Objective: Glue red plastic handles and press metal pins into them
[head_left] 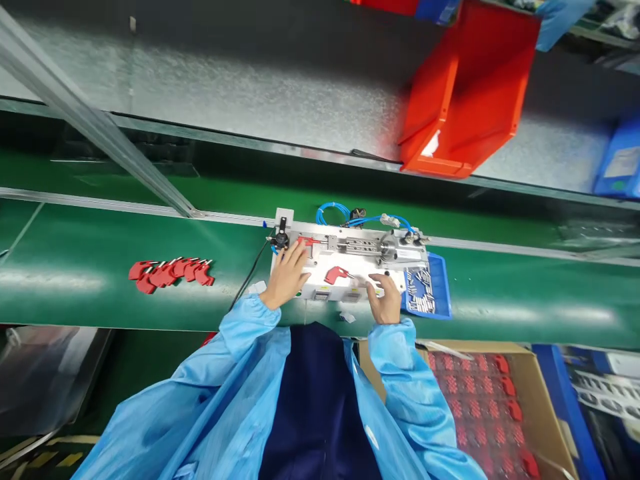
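A metal press fixture (363, 245) with a sliding rod stands on the green bench. One red plastic part (314, 241) sits at the rod's left end. My left hand (286, 275) is open over the fixture's left side, its fingertips close to that part; whether they touch it I cannot tell. Another red part with a metal pin (336, 275) lies on the white base between my hands. Near the base's front right edge is my right hand (384, 299), fingers bent and thumb apart from the forefinger, with nothing visible in it. Beside it, a blue tray (440, 287) holds small metal pins.
Several red parts with pins (173, 272) lie in a cluster on the bench at left. Blue air tubes (333, 212) loop behind the fixture. A red bin (470, 100) stands on the shelf above. A cardboard box (547, 407) with trayed red parts is at lower right.
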`<control>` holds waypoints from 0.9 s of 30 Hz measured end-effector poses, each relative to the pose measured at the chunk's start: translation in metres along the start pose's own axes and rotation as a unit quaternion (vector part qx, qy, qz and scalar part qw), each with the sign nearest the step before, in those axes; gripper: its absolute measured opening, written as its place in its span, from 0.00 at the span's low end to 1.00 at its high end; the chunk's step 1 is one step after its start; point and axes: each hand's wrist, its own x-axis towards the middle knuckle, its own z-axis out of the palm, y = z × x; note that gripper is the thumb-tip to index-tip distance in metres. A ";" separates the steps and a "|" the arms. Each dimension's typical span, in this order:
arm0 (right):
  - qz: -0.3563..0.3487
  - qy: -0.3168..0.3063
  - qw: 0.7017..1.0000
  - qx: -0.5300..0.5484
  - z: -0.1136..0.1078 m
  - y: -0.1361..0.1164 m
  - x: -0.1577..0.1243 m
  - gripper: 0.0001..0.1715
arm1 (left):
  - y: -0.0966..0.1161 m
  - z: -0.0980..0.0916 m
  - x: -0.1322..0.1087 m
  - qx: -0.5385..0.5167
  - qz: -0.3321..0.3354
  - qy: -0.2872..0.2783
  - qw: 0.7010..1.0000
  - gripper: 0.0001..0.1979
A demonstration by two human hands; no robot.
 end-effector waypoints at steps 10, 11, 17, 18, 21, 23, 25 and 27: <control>0.100 -0.054 0.992 -0.055 -0.008 0.045 -0.053 0.16 | -0.010 0.030 -0.075 -0.071 -0.086 -0.076 0.991 0.10; 0.103 -0.057 0.991 -0.061 -0.005 0.047 -0.052 0.16 | -0.008 0.034 -0.075 -0.065 -0.094 -0.087 0.990 0.09; 0.102 -0.036 0.990 -0.092 0.002 0.056 -0.039 0.14 | -0.003 0.038 -0.060 -0.028 -0.117 -0.126 0.985 0.03; 0.099 -0.032 0.990 -0.093 0.002 0.058 -0.037 0.13 | -0.003 0.037 -0.059 -0.023 -0.119 -0.128 0.984 0.04; 0.087 -0.028 0.991 -0.094 0.002 0.063 -0.030 0.10 | -0.001 0.036 -0.056 -0.006 -0.125 -0.137 0.983 0.04; 0.079 -0.033 0.992 -0.090 0.001 0.066 -0.026 0.08 | 0.000 0.037 -0.055 0.007 -0.129 -0.145 0.981 0.04; 0.072 -0.043 0.993 -0.084 0.000 0.070 -0.022 0.06 | 0.001 0.035 -0.053 0.017 -0.128 -0.153 0.980 0.04; 0.067 -0.053 0.993 -0.078 -0.001 0.072 -0.021 0.04 | 0.003 0.030 -0.051 0.024 -0.119 -0.162 0.979 0.04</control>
